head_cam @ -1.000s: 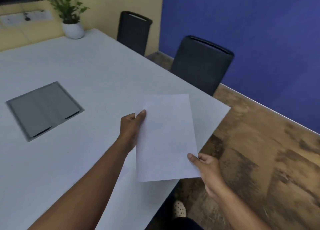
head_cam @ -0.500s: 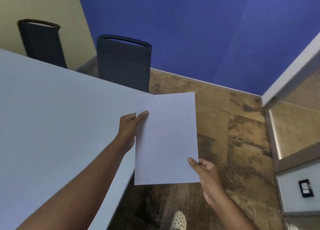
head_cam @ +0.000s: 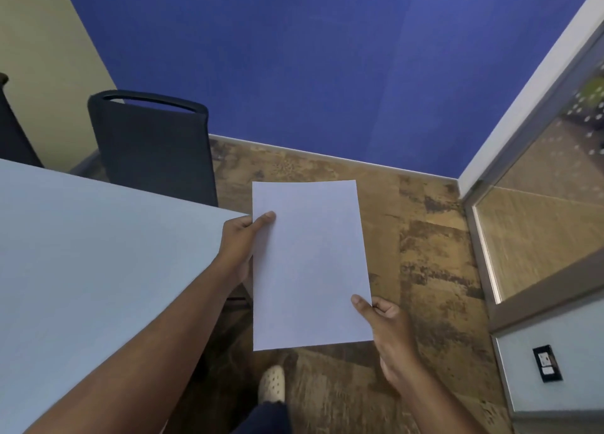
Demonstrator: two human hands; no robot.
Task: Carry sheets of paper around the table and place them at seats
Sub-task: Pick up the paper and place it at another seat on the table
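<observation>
I hold white sheets of paper (head_cam: 310, 263) upright in front of me, over the floor just past the corner of the white table (head_cam: 81, 253). My left hand (head_cam: 243, 240) pinches the paper's left edge near the top, thumb on the front. My right hand (head_cam: 389, 329) grips the lower right corner. How many sheets there are cannot be told. A dark chair (head_cam: 153, 146) stands at the table's far side, pushed in.
A second dark chair (head_cam: 13, 129) shows at the left edge. A blue wall (head_cam: 310, 57) faces me, with a glass door (head_cam: 539, 221) at the right and a wall socket (head_cam: 547, 363) below it. My white shoe (head_cam: 272, 383) is on the wooden floor (head_cam: 425, 237).
The view has swung right, from the table top with its grey hatch and plant to the table's corner, the floor and the glass door. Both hands keep the same hold on the paper.
</observation>
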